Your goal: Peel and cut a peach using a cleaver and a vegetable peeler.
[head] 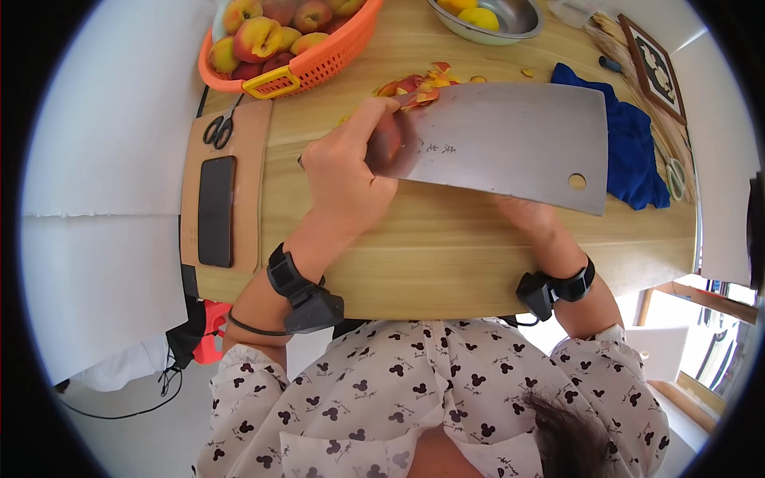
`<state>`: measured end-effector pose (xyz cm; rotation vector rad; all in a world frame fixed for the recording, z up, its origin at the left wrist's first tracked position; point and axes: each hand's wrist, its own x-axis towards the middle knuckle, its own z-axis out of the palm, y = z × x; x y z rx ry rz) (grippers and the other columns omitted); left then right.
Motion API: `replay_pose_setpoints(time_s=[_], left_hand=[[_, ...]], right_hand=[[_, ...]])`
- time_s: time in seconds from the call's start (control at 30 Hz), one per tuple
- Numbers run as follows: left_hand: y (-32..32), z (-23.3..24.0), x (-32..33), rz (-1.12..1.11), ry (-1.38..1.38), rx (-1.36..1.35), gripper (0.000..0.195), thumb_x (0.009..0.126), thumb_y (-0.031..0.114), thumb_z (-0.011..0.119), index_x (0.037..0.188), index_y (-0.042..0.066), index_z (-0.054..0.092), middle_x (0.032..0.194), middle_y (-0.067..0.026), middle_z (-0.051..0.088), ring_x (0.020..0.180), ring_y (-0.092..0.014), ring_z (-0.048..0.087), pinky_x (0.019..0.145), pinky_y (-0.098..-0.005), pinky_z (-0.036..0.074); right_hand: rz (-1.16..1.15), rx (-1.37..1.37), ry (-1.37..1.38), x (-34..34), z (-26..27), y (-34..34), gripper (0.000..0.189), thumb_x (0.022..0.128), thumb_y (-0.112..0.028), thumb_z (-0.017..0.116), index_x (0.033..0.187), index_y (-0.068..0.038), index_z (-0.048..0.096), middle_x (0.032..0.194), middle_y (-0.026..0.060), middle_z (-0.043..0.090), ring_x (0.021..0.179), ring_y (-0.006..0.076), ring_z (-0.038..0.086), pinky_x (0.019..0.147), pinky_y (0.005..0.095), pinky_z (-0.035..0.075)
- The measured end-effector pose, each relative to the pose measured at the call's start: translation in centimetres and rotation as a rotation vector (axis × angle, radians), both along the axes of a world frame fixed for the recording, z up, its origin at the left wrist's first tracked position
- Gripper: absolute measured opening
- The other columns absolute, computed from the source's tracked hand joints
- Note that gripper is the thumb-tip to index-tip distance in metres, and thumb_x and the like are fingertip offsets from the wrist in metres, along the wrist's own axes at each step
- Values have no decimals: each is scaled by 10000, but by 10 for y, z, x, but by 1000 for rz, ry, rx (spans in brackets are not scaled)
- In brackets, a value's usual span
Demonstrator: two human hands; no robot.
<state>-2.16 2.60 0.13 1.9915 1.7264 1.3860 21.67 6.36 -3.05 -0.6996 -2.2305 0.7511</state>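
Observation:
My left hand (346, 155) grips a broad steel cleaver (508, 137) at its handle end, left of the table's middle. Its blade lies flat to my view, stretching to the right, with a round hole near the far corner and some engraved characters. Only the wrist and heel of my right hand (526, 215) show below the blade; the blade hides its fingers. Red and yellow fruit peelings (421, 89) lie heaped just beyond the blade's upper edge.
An orange plastic basket (340, 60) of peaches (257, 39) stands far left. Below it, cardboard (251, 197) bears black-handled scissors (219, 130) and a phone (216, 212). A metal bowl (520, 21) holds yellow fruit (479, 19). To the right are a blue cloth (633, 149), scissors (675, 178) and a framed picture (654, 69).

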Motion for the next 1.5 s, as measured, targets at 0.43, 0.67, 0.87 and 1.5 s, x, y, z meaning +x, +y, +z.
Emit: replay_pose_setpoints(time_s=[0.43, 0.67, 0.87, 1.5], left_hand=[[-5, 3, 18, -55, 257, 334, 429, 652, -96, 800, 1041, 52, 696, 598, 7, 482, 492, -129, 463, 491, -269, 352], [-8, 4, 21, -73, 271, 331, 414, 661, -98, 807, 1036, 38, 696, 593, 12, 465, 486, -134, 453, 489, -280, 352], [-6, 2, 21, -91, 273, 386, 395, 676, -86, 808, 1036, 39, 701, 601, 14, 472, 482, -134, 453, 488, -286, 363], [-9, 0, 21, -102, 313, 348, 383, 680, -74, 808, 1032, 30, 696, 596, 4, 474, 477, -143, 471, 493, -291, 379]], right_hand=[[1, -95, 80, -7, 0, 5, 510, 930, -125, 743, 1375, -33, 512, 1275, 101, 650, 1122, 188, 663, 963, 319, 549], [2, -166, 121, -9, -6, 4, 518, 928, -123, 747, 1378, -34, 508, 1277, 103, 649, 1125, 189, 662, 965, 320, 549], [7, -226, 159, -11, -7, 2, 524, 925, -121, 750, 1380, -34, 505, 1279, 104, 648, 1128, 191, 662, 968, 321, 549], [37, -406, 278, -20, -10, 4, 546, 917, -116, 760, 1387, -36, 494, 1286, 107, 645, 1137, 194, 660, 974, 322, 549]])
